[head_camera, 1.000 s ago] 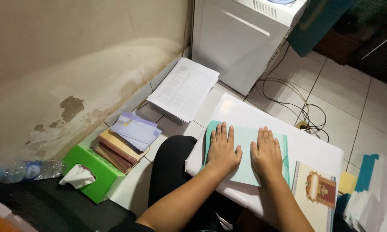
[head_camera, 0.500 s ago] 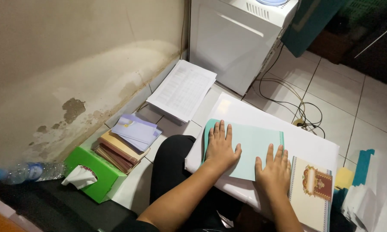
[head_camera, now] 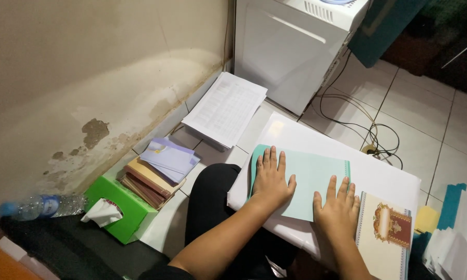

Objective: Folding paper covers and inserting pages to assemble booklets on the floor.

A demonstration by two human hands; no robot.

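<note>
We see the left hand point(head_camera: 270, 181) pressed flat, fingers spread, on a pale green sheet point(head_camera: 308, 179) lying on a white board point(head_camera: 378, 176); the right hand point(head_camera: 338, 210) lies flat on the sheet's lower right corner, just beside an ornate card point(head_camera: 383, 238). A green tissue box point(head_camera: 120, 207) sits left, near the wall

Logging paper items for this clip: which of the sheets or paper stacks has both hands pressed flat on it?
The pale green sheet on the white board, under the left hand and right hand. The printed stack by the wall lies untouched.
</note>
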